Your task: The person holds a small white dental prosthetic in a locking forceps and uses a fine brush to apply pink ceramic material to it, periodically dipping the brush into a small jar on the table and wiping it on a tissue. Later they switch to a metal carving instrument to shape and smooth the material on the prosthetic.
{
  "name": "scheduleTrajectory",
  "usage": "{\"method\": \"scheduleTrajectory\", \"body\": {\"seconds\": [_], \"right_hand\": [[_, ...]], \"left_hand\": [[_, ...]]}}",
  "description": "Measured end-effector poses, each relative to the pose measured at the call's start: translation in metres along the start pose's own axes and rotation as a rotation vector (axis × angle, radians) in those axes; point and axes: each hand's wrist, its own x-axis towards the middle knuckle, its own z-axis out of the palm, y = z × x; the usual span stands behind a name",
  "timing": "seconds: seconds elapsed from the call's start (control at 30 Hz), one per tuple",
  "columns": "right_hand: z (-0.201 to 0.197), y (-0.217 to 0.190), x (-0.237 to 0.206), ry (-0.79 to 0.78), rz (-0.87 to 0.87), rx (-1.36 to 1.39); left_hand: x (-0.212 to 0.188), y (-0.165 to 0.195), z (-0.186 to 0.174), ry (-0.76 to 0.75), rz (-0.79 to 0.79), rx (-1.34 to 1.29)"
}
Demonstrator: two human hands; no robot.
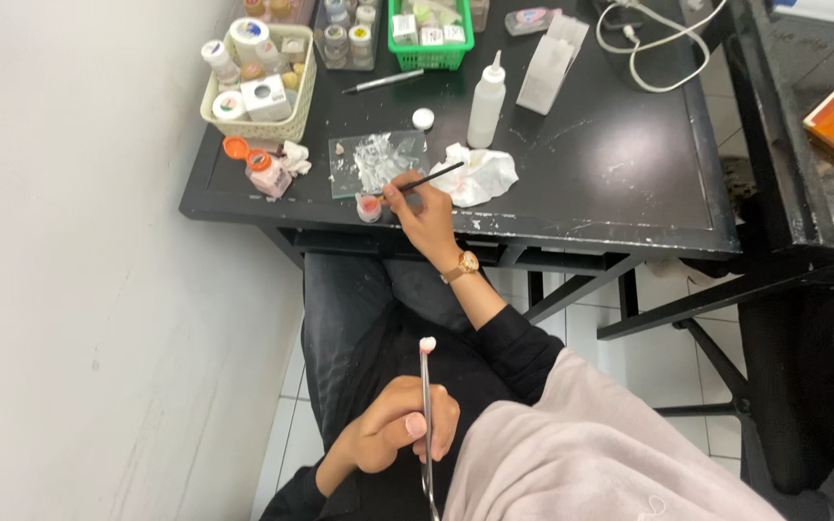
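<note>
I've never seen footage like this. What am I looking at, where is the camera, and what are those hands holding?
There is no machine here, only a person at work. The one picture comes from a camera worn on the person's head, looking down over their lap to a black table.

The right hand reaches out to the table and holds a thin brush, its tip near a small pot by a clear sheet smeared with white paste. The left hand rests over the lap and holds a long metal tool with a small white, tooth-like piece at its tip.

Also on the table lie a crumpled tissue, a white squeeze bottle, an open pink jar, a cream basket and a green basket of little jars, and a white cable.
</note>
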Motion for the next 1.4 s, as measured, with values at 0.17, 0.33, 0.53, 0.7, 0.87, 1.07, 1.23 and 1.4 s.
{"method": "scheduleTrajectory", "body": {"seconds": [0.17, 0.33, 0.53, 0.7, 0.87, 1.07, 1.23, 1.4], "right_hand": [[0.0, -0.001, 0.0, -0.015, -0.006, 0.049], [-0.001, 0.002, 0.001, 0.002, 0.074, 0.182], [-0.006, 0.004, 0.004, 0.046, 0.14, 0.434], [-0.011, 0.004, 0.005, 0.029, 0.133, 0.488], [-0.014, 0.01, 0.0, 0.009, -0.005, 0.5], [-0.025, -0.012, -0.012, 0.057, 0.177, 0.668], [-0.057, -0.083, -0.037, -0.09, 0.315, 0.91], [-0.08, -0.145, -0.075, -0.209, 0.104, 1.027]], "left_hand": [[-0.002, -0.007, 0.001, 0.037, 0.109, 0.004], [-0.007, -0.009, 0.006, 0.191, 0.091, -0.097], [-0.005, -0.017, 0.006, 0.279, 0.211, 0.053], [0.004, -0.023, 0.007, 0.44, 0.182, -0.127], [0.005, -0.02, 0.008, 0.441, 0.198, -0.114], [0.007, -0.012, 0.01, 0.361, 0.208, -0.11], [0.009, -0.011, 0.013, 0.297, 0.189, -0.174], [0.009, -0.007, 0.014, 0.287, 0.17, -0.166]]}}
